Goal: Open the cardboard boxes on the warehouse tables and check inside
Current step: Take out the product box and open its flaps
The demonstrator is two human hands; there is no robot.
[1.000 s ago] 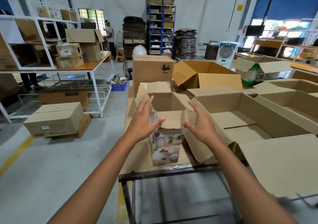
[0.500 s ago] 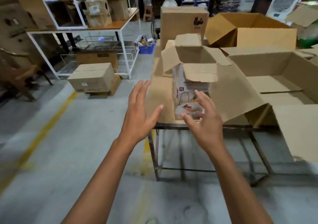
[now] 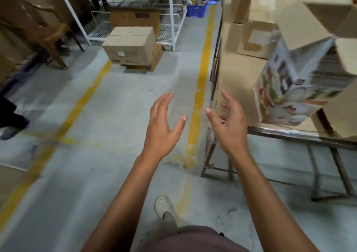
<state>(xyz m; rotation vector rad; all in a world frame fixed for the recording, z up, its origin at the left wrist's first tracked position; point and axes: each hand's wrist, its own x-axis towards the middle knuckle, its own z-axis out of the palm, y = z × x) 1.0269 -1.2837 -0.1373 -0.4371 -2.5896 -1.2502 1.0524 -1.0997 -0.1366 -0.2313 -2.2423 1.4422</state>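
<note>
Withdrawal noted: left hand (image 3: 162, 124) and right hand (image 3: 229, 124) have come off the colour-printed cardboard box (image 3: 286, 89); both are spread and empty. The box stands flaps-up at the steel-framed table's (image 3: 289, 132) edge, to their right. Judgement: inspection of this box finished.

Nothing is legible. The colour-printed carton (image 3: 289, 89) at the edge of the metal-framed table (image 3: 286, 132) shows pictures and bands of print, all blurred. The closed brown cardboard box (image 3: 131, 44) on the floor carries a small white sticker (image 3: 121, 53), too small to read. The flat brown carton (image 3: 135, 18) behind it bears an illegible dark label (image 3: 142, 15).
</note>
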